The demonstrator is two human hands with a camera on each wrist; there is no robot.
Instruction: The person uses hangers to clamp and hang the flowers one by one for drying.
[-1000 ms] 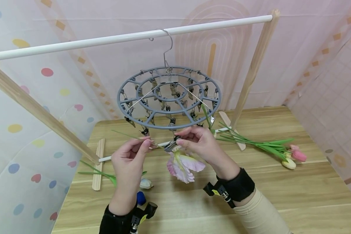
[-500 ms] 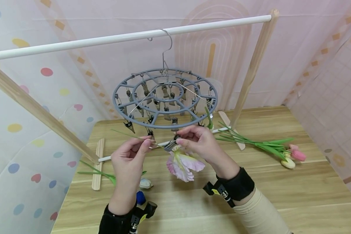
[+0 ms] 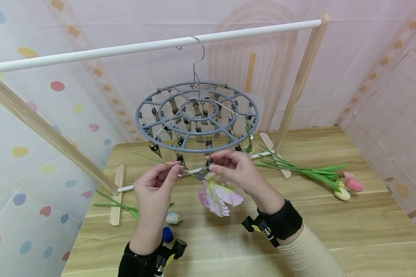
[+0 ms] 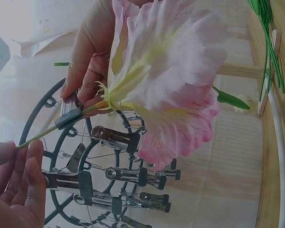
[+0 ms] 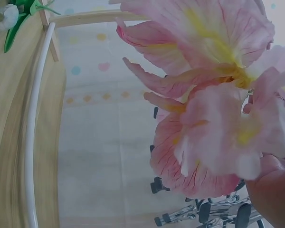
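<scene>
A grey round clip hanger (image 3: 197, 115) hangs by its hook from a white rail (image 3: 90, 53). My right hand (image 3: 228, 166) pinches one of its metal clips (image 3: 203, 171) at the near rim. My left hand (image 3: 161, 181) pinches the green stem (image 3: 149, 158) of a pink artificial flower (image 3: 217, 194), whose stem lies in that clip's jaws. The left wrist view shows the clip (image 4: 69, 118) around the stem (image 4: 38, 137), with the bloom (image 4: 166, 85) hanging close. The bloom (image 5: 213, 95) fills the right wrist view.
A wooden table (image 3: 332, 231) lies below. A bunch of tulips (image 3: 315, 175) lies at the right, and a white tulip (image 3: 173, 217) with a green stem lies left of centre. The rack's wooden legs (image 3: 298, 80) and foot (image 3: 116, 194) stand around.
The hanger has swung slightly to the left and turned a little. Both hands have stayed in nearly the same place with the clip and the stem.
</scene>
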